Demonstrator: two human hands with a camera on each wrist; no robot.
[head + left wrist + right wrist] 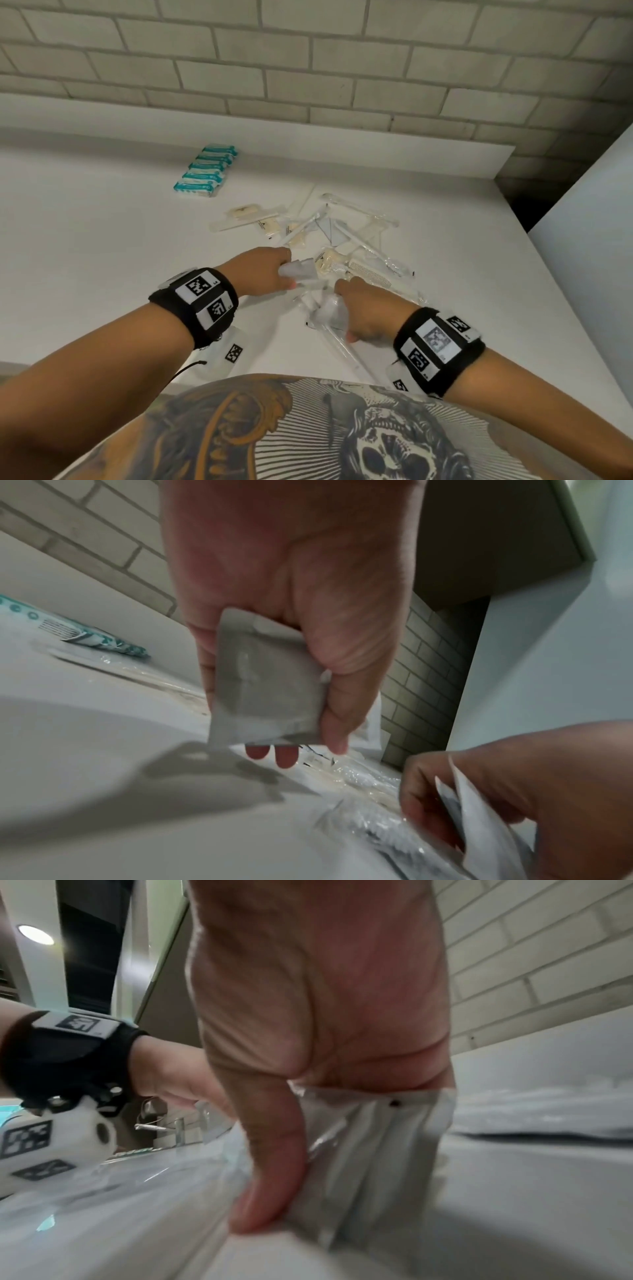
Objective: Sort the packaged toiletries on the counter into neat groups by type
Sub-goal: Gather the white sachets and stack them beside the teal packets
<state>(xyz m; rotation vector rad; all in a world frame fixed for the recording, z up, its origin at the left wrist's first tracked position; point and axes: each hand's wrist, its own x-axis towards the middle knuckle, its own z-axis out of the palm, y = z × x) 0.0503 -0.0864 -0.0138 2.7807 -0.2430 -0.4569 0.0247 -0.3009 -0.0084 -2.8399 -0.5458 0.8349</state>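
Observation:
My left hand (pixel 274 270) pinches a flat white sachet (pixel 263 685) between thumb and fingers, just above the white counter (pixel 102 240). My right hand (pixel 356 308) grips a bunch of clear plastic packets (pixel 373 1153), thumb across their front. Both hands sit at the near edge of a loose pile of clear-wrapped toiletries (pixel 329 236): cream soaps, a comb, long thin items. A neat row of teal-and-white packs (pixel 205 171) lies at the far left of the counter.
A pale brick wall (pixel 308 68) runs behind the counter, with a low white upstand along its foot. A tall white panel (pixel 589 219) bounds the counter on the right. My printed shirt fills the bottom of the head view.

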